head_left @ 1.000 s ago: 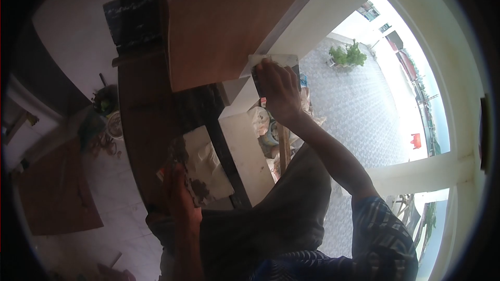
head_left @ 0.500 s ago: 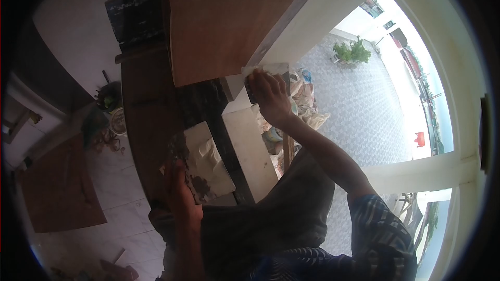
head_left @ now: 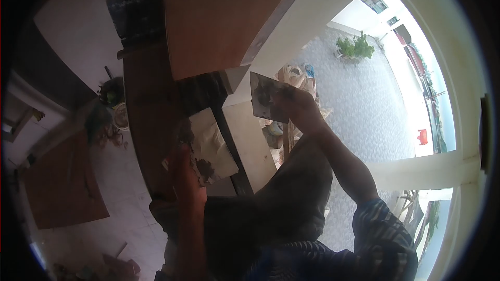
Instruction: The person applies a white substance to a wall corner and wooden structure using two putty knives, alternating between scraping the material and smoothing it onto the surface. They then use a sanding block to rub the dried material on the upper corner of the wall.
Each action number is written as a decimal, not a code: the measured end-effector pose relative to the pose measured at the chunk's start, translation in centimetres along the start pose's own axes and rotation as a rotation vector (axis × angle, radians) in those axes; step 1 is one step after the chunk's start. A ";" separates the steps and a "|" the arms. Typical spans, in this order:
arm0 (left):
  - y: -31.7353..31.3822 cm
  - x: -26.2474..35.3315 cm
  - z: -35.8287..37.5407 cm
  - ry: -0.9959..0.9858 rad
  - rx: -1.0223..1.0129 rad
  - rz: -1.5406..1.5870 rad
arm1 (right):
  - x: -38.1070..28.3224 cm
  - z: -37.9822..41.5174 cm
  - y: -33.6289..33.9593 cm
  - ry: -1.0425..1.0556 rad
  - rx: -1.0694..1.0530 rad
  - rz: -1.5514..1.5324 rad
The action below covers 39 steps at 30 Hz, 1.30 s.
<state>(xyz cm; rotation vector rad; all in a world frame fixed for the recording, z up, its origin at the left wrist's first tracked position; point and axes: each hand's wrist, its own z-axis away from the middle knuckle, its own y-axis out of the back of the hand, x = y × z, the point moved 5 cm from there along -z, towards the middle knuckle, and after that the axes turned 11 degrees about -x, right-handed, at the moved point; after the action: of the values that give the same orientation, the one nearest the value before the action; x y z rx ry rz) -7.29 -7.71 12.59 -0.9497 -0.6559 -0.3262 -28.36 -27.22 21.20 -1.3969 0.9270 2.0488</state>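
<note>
My left hand (head_left: 187, 174) grips the near left edge of a flat board (head_left: 216, 148) that carries a pale, smooth paste, with darker patches along its left side. Up and to the right, my right hand (head_left: 302, 106) is closed on a thin rectangular plate (head_left: 266, 96) with grey smears on its face. The plate is tilted, beside the white wall edge (head_left: 237, 80) and above a pale ledge (head_left: 250, 145). Most of the fingers of my left hand are dim against the board.
A brown panel (head_left: 224, 21) hangs above the dark bench (head_left: 148, 99). Plastic sacks (head_left: 294, 75) lie behind the plate. A bucket (head_left: 120, 116) stands at the left, and a brown sheet (head_left: 62, 182) is on the tiled floor. A green plant (head_left: 357, 47) stands outside.
My right hand has moved down and right, away from the wall edge, and the plate has turned so its smeared face shows. The board in my left hand has shifted slightly up and right.
</note>
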 end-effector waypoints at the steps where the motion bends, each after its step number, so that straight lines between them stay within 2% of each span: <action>1: -0.2 -0.2 -0.2 0.003 0.010 0.003 | -0.5 0.6 0.8 -0.063 0.003 -0.033; 5: -0.9 -1.8 -0.9 0.012 -0.003 0.057 | -1.5 1.4 2.4 0.000 -0.046 -0.400; 7: -1.1 -2.2 -1.1 -0.010 -0.039 0.071 | -0.6 1.6 3.9 0.112 -0.011 -0.101; 9: -0.8 -2.4 -1.1 -0.008 -0.033 0.000 | -1.6 1.7 4.2 0.116 0.036 0.102; 10: -0.7 -2.5 -1.2 -0.009 -0.035 -0.034 | -2.4 2.2 4.8 0.067 0.068 0.156; 12: -0.1 -3.1 -1.2 -0.036 -0.055 -0.015 | -6.6 3.4 5.4 0.143 0.191 0.467; 14: -0.3 -3.4 -1.5 -0.053 -0.073 -0.009 | -11.6 4.3 4.3 0.385 0.363 0.970; 15: -0.3 -3.3 -1.3 -0.050 -0.071 -0.019 | -13.8 4.7 4.1 0.530 0.458 0.855; 16: -0.2 -3.2 -1.1 -0.044 -0.066 -0.031 | -15.2 4.6 4.5 0.696 0.529 1.052; 18: 0.8 -3.6 -1.6 -0.037 -0.034 -0.027 | -17.9 4.1 4.4 0.835 0.677 1.224; 20: 0.7 -3.9 -1.5 -0.044 -0.044 -0.014 | -19.9 3.4 5.1 0.879 0.812 1.392; 21: 0.5 -3.8 -1.4 -0.044 -0.047 -0.006 | -20.8 3.0 5.7 0.886 0.832 1.384; 31: 1.1 -2.4 -0.3 -0.046 -0.101 0.021 | -24.7 0.5 7.6 1.076 0.928 1.507; 34: 1.5 -2.4 -0.2 -0.047 -0.092 0.040 | -25.1 0.2 8.0 1.089 0.923 1.502; 39: 1.8 -2.4 -0.3 -0.069 -0.079 0.044 | -25.8 0.0 7.5 0.978 0.983 1.551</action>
<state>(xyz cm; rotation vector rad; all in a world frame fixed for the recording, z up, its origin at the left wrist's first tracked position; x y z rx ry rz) -8.04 -7.04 9.80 -1.0535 -0.6885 -0.2833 -24.51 -32.66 47.25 -0.9535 3.5238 0.7445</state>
